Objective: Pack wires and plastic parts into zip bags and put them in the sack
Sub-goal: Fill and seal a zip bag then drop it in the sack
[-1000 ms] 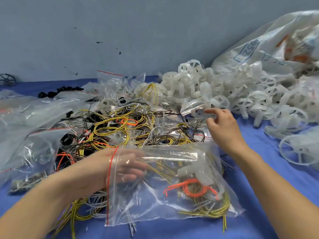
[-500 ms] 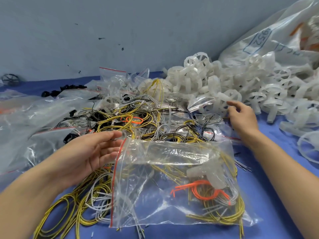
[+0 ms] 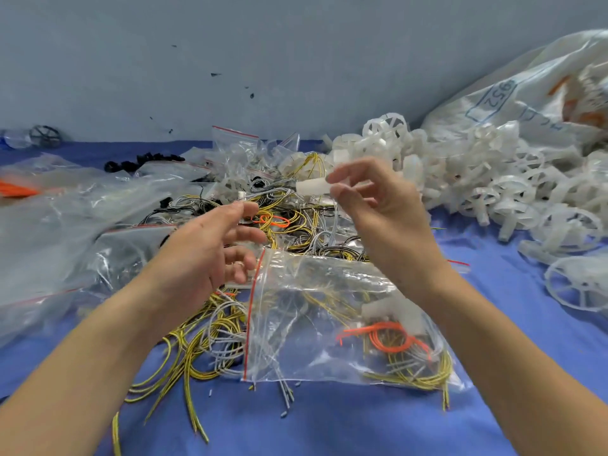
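Observation:
A clear zip bag (image 3: 329, 324) with a red seal line lies on the blue cloth in front of me, holding yellow, grey and orange wires and a white plastic part. My right hand (image 3: 378, 212) is raised above it and pinches a small white plastic part (image 3: 311, 186) between thumb and fingers. At the bag's mouth on the left hovers my left hand (image 3: 214, 251), palm up, fingers loosely spread and holding nothing. Loose yellow and grey wires (image 3: 197, 350) lie under and left of the bag. The white sack (image 3: 526, 103) lies at the back right.
A heap of white plastic wheel parts (image 3: 493, 189) stretches along the right. Tangled wires (image 3: 296, 232) and empty zip bags (image 3: 243, 153) fill the middle. Filled clear bags (image 3: 65, 225) cover the left. Black parts (image 3: 141, 161) lie further back, near the grey wall.
My right hand left the heap of white parts and rose toward the middle with a white part pinched in it. My left hand lifted and turned palm up at the bag's mouth.

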